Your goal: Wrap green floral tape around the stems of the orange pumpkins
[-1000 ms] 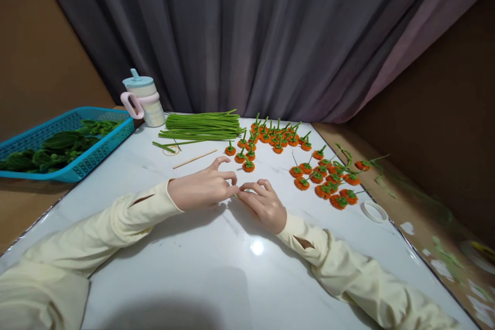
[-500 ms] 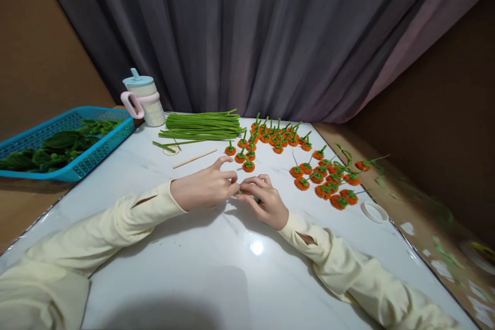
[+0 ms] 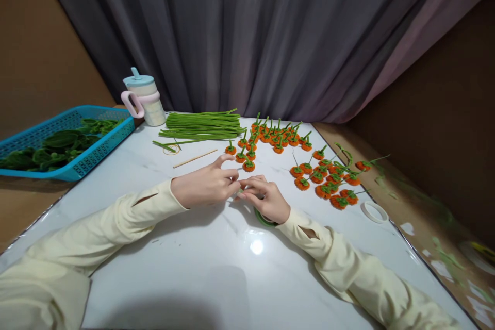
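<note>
My left hand [image 3: 211, 184] is closed, its fingers bent and pinched just above the white tabletop. What it grips, if anything, is hidden. Meeting it fingertip to fingertip is my right hand [image 3: 266, 198], curled shut. From beneath its palm shows the curved edge of a green ring [image 3: 266, 219] that looks like a roll of tape. A little green also shows between the right fingers. Just beyond my hands sits a fuzzy orange pumpkin-like piece [image 3: 249, 167] with a green top and upright stem, the nearest of a small group.
Behind lie green pipe cleaners [image 3: 203, 126], a thin wooden stick [image 3: 195, 158] and a rubber band [image 3: 171, 150]. More orange pieces [image 3: 325, 191] and a white ring [image 3: 374, 212] are at right. A blue basket [image 3: 87, 162] and a lidded cup [image 3: 152, 112] stand left.
The green ring under my right palm has come into clearer view, lower than before. My right fingers have shifted slightly and drawn closer together. My left hand has barely moved.
</note>
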`<state>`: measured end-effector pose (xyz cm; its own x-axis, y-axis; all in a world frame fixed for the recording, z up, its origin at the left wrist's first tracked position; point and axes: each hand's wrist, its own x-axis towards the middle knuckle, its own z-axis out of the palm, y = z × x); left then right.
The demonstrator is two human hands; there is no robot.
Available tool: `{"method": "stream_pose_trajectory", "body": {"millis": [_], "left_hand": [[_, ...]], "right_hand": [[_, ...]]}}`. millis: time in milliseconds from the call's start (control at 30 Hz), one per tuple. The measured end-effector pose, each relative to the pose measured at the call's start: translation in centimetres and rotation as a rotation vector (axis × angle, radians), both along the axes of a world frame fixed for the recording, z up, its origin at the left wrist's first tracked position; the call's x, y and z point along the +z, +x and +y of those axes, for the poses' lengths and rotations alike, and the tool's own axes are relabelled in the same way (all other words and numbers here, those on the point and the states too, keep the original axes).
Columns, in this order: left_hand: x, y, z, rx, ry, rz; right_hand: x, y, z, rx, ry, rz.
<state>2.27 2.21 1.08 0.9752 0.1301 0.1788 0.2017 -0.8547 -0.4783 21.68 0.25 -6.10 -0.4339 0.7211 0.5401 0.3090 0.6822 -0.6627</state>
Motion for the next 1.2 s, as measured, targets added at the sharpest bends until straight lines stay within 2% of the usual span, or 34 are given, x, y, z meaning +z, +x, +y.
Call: {"method": "stream_pose_trajectory", "body": {"millis": [233,500,767,933,1100,1200], "left_hand": [[-0.1,-0.1,0.2,-0.004,-0.003,0.01],[0.0,-0.3,0.6,0.05,-0.168,0.092],[-0.6,-0.2,0.6,0.15,-0.224,0.094],[-0.6,-0.1,0.4,0.121,-0.247,0.106],[-0.6,-0.1,0.4,0.083,-0.154,0.049],[-0.6,-0.1,0.5,0.066,-0.093,0.029]], "right_hand": [[0.0,0.1,-0.1,-0.05,0.051,-0.1],[-0.4,-0.1,-0.3,-0.144,0.399,-0.194],[-0.3,-0.3,-0.9,-0.194,0.522,-0.239],[-0.3,-0.3,-0.8,-0.214,0.498,-0.231],[0.3,-0.3,-0.6,-0.203,0.249,-0.198],[0.7,-0.3,-0.7,-0.199,0.192,-0.197]]}}
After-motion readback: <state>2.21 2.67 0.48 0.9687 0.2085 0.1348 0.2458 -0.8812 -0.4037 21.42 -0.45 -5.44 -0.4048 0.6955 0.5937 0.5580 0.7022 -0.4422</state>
